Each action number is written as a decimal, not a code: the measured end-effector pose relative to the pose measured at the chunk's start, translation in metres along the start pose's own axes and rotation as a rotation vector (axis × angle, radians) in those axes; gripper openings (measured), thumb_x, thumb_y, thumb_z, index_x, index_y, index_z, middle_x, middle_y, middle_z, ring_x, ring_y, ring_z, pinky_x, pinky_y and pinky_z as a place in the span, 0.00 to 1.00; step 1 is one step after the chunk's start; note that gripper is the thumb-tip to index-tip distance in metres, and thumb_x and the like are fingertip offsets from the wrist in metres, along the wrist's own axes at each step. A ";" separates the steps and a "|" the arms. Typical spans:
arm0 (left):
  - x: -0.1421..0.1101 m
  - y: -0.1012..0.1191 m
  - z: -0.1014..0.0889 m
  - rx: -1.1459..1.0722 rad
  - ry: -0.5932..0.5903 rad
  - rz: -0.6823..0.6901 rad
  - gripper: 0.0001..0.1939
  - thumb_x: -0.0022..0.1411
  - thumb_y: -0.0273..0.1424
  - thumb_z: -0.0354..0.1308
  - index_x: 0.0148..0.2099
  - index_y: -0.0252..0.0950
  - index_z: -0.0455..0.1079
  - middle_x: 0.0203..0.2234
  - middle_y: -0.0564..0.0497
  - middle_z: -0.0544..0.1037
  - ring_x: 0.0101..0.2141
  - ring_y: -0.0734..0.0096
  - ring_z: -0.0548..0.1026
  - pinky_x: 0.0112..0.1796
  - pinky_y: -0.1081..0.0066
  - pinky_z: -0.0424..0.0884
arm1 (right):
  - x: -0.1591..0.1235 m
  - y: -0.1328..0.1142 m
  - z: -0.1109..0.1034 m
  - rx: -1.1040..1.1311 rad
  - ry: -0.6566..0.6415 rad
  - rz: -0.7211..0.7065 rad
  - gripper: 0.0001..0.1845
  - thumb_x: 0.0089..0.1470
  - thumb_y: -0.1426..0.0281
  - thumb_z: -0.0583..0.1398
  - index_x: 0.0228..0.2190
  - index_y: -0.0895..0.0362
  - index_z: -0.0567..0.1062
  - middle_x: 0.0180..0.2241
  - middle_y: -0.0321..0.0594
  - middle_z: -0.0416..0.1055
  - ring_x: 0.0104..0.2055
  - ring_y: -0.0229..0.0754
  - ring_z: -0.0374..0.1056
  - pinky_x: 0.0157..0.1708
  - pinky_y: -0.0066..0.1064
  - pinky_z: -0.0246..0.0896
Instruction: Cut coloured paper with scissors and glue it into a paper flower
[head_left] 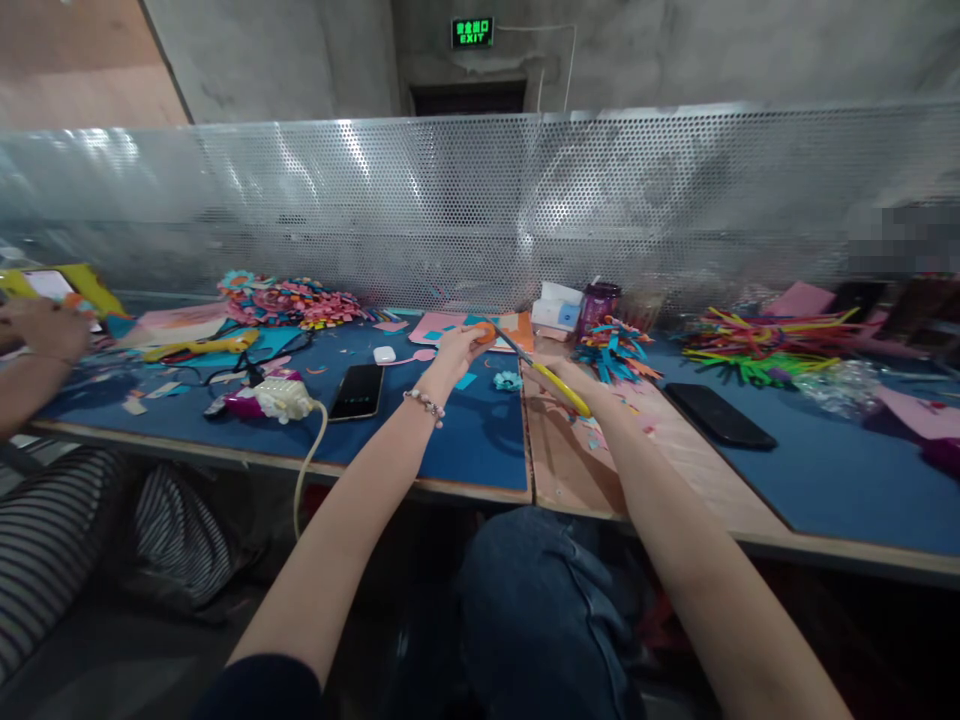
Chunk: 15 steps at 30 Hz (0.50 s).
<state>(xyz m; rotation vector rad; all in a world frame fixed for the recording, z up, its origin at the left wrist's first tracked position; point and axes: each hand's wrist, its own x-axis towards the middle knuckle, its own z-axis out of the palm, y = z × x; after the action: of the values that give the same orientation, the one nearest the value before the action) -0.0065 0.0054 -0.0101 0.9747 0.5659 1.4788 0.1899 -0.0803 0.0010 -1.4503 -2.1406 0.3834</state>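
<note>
My left hand pinches a small orange paper piece above the blue table mat. In my right hand is a pair of scissors with yellow handles; the dark blades point left toward the orange piece. Whether the blades touch it I cannot tell. Just below the blades lies a light-blue paper flower on the mat. Pink, orange and blue paper sheets lie behind my left hand. Paper scraps are scattered under my right forearm.
A phone and a power strip with a cable are at left, another phone at right. Bundled paper pieces, a purple jar and colourful strips stand along the perforated metal screen. A co-worker's hand is far left.
</note>
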 end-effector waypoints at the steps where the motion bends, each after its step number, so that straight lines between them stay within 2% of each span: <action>1: 0.000 0.000 0.000 0.000 0.004 -0.002 0.04 0.51 0.18 0.58 0.30 0.30 0.67 0.28 0.45 0.77 0.38 0.67 0.77 0.46 0.61 0.72 | 0.000 0.000 0.000 -0.003 -0.005 0.007 0.29 0.50 0.44 0.50 0.22 0.58 0.68 0.16 0.34 0.60 0.20 0.34 0.56 0.20 0.25 0.47; 15: 0.001 -0.003 0.002 -0.034 0.026 0.002 0.05 0.51 0.17 0.57 0.28 0.29 0.66 0.27 0.46 0.77 0.36 0.69 0.77 0.46 0.61 0.72 | -0.001 -0.003 -0.005 -0.045 -0.024 0.106 0.27 0.48 0.47 0.54 0.14 0.57 0.64 0.14 0.39 0.60 0.21 0.38 0.59 0.22 0.29 0.50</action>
<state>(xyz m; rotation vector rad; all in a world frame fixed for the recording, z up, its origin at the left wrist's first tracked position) -0.0035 0.0067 -0.0115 0.9312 0.5565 1.5002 0.1907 -0.0827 0.0066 -1.5972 -2.1087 0.3955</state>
